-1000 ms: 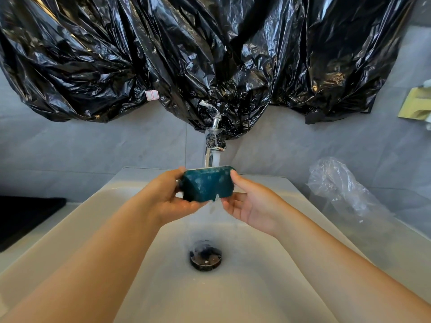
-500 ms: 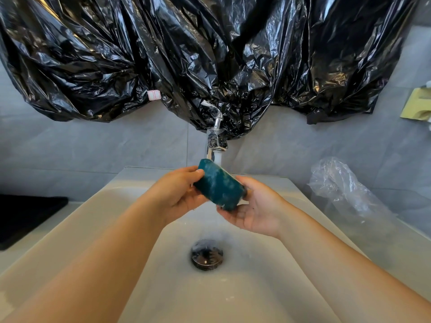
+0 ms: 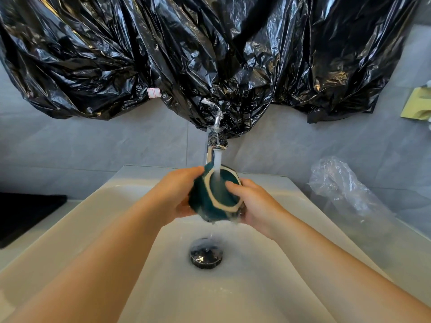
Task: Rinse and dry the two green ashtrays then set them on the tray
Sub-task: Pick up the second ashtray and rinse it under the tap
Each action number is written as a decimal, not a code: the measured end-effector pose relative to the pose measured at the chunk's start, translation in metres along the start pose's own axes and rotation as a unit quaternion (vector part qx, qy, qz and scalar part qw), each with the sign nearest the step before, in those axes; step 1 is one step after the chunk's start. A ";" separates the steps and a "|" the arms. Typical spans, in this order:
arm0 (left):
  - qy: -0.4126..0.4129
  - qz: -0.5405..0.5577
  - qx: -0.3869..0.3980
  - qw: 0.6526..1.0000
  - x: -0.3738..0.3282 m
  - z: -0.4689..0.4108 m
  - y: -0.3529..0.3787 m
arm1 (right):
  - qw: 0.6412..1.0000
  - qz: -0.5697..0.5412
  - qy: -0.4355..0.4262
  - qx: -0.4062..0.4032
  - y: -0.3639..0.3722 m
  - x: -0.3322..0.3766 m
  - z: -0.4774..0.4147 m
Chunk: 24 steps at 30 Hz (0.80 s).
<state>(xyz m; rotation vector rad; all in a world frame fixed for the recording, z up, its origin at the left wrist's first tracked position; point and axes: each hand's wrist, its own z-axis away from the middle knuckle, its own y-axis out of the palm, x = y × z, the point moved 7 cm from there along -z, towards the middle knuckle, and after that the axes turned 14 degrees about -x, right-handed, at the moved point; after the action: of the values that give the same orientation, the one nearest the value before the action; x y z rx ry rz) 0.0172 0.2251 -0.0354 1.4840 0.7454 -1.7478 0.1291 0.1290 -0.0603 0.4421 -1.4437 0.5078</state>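
No words, brand names or numbers can be read anywhere in the head view. The only thing like a label is a small white sticker [image 3: 153, 92] with red outlines forming two boxes, stuck on the black plastic sheeting [image 3: 210, 50] that hangs on the wall above the faucet [image 3: 215, 141]; whatever may be printed inside those boxes is too small to make out. The yellowish packet [image 3: 417, 106] at the right edge shows no legible print either.
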 end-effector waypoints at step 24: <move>-0.072 0.069 -0.069 0.993 0.015 -0.029 -0.023 | 0.995 -0.013 -0.080 0.060 0.009 0.022 0.013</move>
<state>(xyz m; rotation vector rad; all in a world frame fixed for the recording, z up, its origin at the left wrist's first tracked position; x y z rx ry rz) 0.0138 0.2596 -0.0554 1.2721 0.6589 -1.6464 0.1146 0.1308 -0.0375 0.6084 -1.5639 0.5502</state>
